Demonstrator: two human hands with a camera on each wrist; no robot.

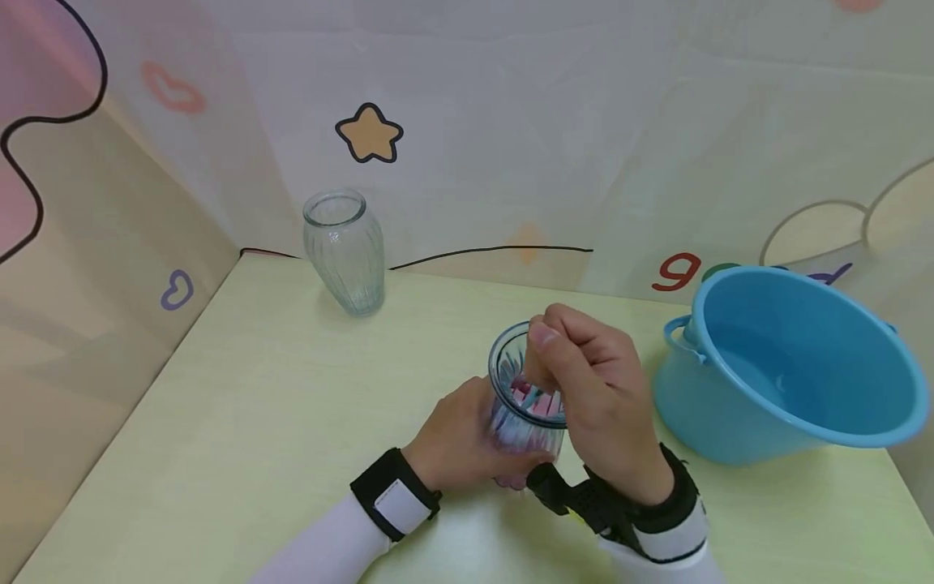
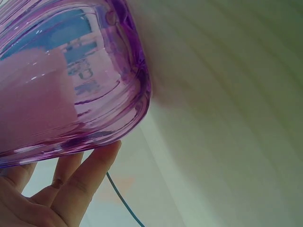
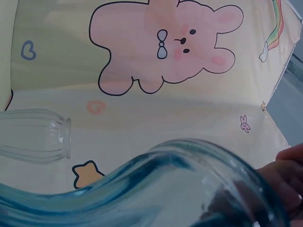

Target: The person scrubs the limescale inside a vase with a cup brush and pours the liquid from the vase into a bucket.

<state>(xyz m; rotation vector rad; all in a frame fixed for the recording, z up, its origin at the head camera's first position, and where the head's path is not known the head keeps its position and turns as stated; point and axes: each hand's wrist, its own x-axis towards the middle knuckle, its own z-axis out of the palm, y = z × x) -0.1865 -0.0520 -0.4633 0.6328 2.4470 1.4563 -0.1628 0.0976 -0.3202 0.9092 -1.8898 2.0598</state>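
Head view: left hand [image 1: 456, 442] wraps a ribbed glass vase [image 1: 527, 405] standing on the table [image 1: 241, 422]; right hand [image 1: 591, 389] has fingers bunched, reaching into its mouth. Clear vase [image 1: 344, 250] stands well apart, blue basin [image 1: 791, 365] near.
Left wrist view: fingers [image 2: 80, 182] lie pressed together under the vase's purple-tinted base.
Right wrist view: vase rim close up, fingertips [image 3: 284, 182] at the edge.

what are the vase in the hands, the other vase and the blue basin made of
The held vase: ribbed, tinted clear glass by its look; the fingers show through it. The far vase: colourless ribbed glass, see-through with glints. The blue basin: probably plastic, opaque, smooth, softly shiny, with a moulded handle.
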